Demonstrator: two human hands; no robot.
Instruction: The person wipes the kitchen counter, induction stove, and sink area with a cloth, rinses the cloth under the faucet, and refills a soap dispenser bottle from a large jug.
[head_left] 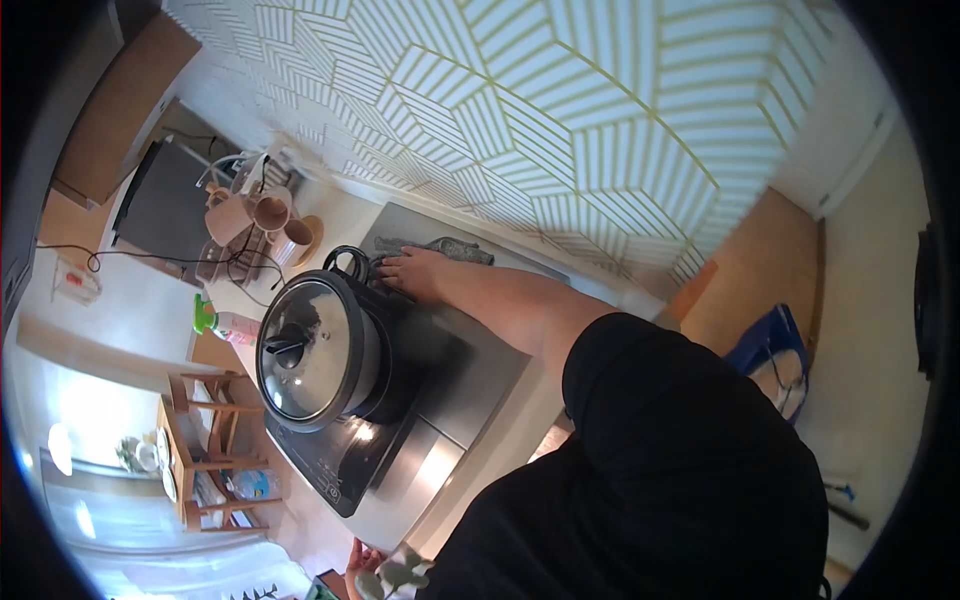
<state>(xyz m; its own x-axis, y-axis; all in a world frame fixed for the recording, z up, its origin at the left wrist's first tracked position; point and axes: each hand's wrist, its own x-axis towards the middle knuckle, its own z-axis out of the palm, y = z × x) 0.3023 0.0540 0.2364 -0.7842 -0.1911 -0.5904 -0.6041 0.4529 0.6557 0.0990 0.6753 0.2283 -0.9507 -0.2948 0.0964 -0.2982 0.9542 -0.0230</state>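
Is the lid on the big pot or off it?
On. The glass lid sits over the pot, its dark rim following the pot's edge.

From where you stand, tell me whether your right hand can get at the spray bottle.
Probably not straight across: the right hand rests on the grey cloth, and the lidded pot stands between it and the spray bottle.

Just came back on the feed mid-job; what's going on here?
The person's right hand lies, fingers extended, on a crumpled dark grey textured cloth, beside a round black-and-grey pot. The pot's clear domed glass lid is on, above a glossy black cooktop panel. The left hand is by the pale counter's edge; its grip is unclear.
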